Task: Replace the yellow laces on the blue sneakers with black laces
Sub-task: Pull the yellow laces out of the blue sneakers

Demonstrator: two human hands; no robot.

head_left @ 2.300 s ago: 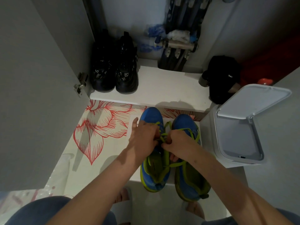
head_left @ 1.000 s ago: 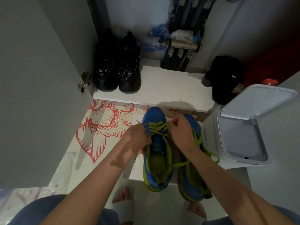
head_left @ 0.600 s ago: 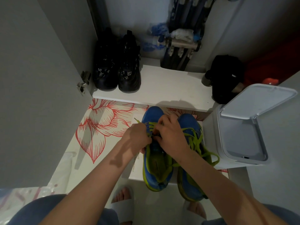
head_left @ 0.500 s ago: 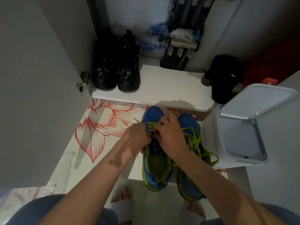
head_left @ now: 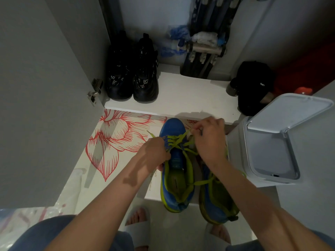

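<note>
Right hand has come off the lacing of the left sneaker and gone up past its toe on the right side. It is pinching a strand of yellow lace between thumb and fingertips, and the strand runs from the front eyelets to the pinch. Left hand hasn't shifted: fingers curled on that sneaker's left edge by the eyelets, gripping it. Can't tell if it also traps lace. One lace tip sticks out just left of the sneaker, beyond the left hand's knuckles.

Left sneaker sits toe away from the person on a white box, still mostly laced. Right sneaker is just beside it on the right, touching or nearly so, loose yellow lace lying across its opening.

- White bin, lid up, right of the sneaker past its pair.
- Black boots beyond the sneaker and to the left, on a white shelf.
- Black cap beyond it and to the right, same shelf.
- Floral sheet left of the sneaker.
</note>
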